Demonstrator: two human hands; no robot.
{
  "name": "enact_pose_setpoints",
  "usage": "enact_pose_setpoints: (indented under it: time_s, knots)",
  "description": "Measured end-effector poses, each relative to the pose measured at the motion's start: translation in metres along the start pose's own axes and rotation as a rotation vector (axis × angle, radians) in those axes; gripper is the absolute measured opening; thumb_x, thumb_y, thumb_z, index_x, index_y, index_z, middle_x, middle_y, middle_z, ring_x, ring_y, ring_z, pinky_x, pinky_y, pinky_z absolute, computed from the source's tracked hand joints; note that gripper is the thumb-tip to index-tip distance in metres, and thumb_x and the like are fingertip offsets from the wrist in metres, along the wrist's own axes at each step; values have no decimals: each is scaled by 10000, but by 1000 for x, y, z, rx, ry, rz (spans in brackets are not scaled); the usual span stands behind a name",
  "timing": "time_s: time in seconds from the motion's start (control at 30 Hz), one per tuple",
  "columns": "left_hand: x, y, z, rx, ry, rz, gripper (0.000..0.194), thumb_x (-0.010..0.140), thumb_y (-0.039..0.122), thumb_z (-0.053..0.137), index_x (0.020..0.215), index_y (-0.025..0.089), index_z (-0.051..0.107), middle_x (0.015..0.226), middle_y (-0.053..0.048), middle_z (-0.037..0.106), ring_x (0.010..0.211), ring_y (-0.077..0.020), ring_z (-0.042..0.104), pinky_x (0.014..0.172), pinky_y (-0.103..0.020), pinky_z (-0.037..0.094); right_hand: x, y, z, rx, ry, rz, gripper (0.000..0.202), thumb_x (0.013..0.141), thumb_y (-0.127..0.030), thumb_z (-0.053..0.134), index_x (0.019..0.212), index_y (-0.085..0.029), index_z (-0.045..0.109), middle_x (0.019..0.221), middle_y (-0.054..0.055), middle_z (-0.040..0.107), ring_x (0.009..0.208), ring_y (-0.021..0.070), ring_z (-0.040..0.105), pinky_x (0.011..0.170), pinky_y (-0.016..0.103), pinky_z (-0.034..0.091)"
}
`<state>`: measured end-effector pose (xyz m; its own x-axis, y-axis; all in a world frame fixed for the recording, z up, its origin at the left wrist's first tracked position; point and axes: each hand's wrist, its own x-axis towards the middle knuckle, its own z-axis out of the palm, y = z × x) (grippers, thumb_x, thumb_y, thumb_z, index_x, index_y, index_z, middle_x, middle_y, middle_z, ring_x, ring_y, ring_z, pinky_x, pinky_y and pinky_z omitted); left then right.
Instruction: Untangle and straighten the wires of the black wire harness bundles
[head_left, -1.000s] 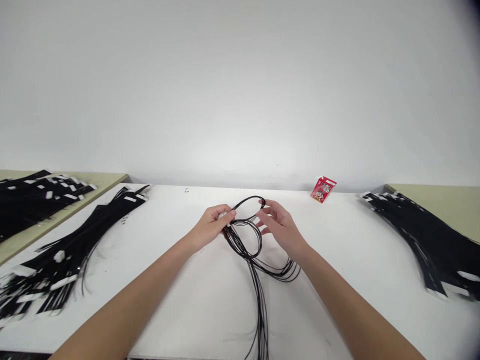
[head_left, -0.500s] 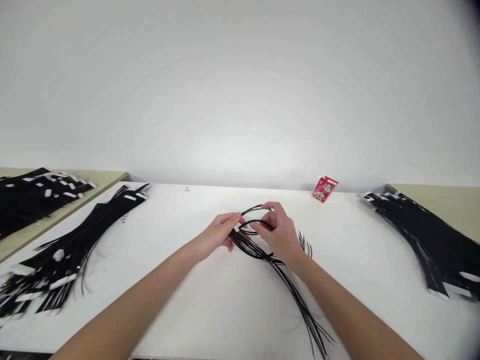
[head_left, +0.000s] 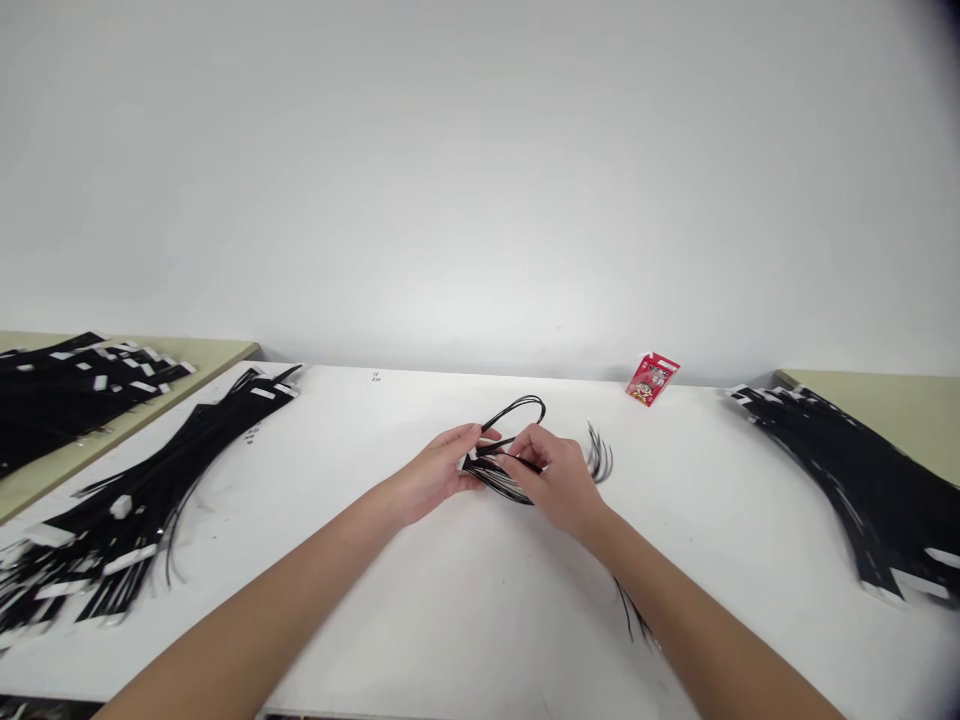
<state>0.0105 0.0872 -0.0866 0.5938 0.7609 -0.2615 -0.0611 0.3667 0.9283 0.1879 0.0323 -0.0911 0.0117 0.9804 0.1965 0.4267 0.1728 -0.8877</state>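
Black cables [head_left: 502, 485] are bunched between my two hands over the white table [head_left: 450, 620]. My left hand [head_left: 444, 465] grips the bunch at its left end, beside a small white connector or label. One thin loop rises above the fingers and curves to the right. My right hand [head_left: 553, 475] pinches the strands on the right side of the bunch. Loose cable ends stick out behind the right hand, and others show below the right forearm, which hides part of them.
A pile of black cables with white tags [head_left: 172, 450] lies at the left, with another [head_left: 67, 390] on a yellowish board beyond. More black cables [head_left: 847, 470] lie at the right. A red packet [head_left: 652, 379] is near the wall.
My right hand has moved slightly down, drawing its strands closer to the bunch. The upper loop now stands free of its fingers. The trailing ends have shifted up and mostly behind the right forearm.
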Motion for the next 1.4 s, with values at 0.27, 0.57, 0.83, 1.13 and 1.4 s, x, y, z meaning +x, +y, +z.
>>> enact_pose_setpoints:
  time_s: [0.27,0.57,0.83,1.13,1.4]
  knots:
    - [1,-4,5,-33,32,132,329,861,504,557,969,200,616,1084,-83,566,914,-185,569,770,-324,467,0,-6,-1,228,-190,154,203,752,-336,668,697,-198,531,601,-29,530,552,108,434,511,239,345]
    - [3,-7,7,11,34,141,335,855,523,560,887,193,605,940,-39,577,716,-107,504,606,-236,381,-2,-8,-4,22,-137,5,210,804,-351,616,679,-209,525,625,-27,547,555,111,420,538,244,360]
    - [0,-5,9,-2,-7,77,403,851,576,528,1004,208,593,1027,-60,562,784,-127,529,659,-265,421,-1,-1,1,-362,23,-197,146,932,-297,432,818,-208,458,551,-38,547,472,114,377,774,356,313]
    - [-4,-5,14,-61,-6,51,412,871,560,512,1012,183,600,978,-70,569,880,-169,542,702,-290,420,-2,-2,5,-241,-1,-279,154,899,-245,495,750,-207,494,639,-16,589,597,142,488,735,313,356]
    - [-4,-3,12,-163,24,225,322,910,459,512,934,162,634,960,-69,602,877,-154,561,795,-294,428,-3,-4,6,77,59,-210,282,892,-338,503,675,-194,611,783,44,587,820,178,526,785,316,405]
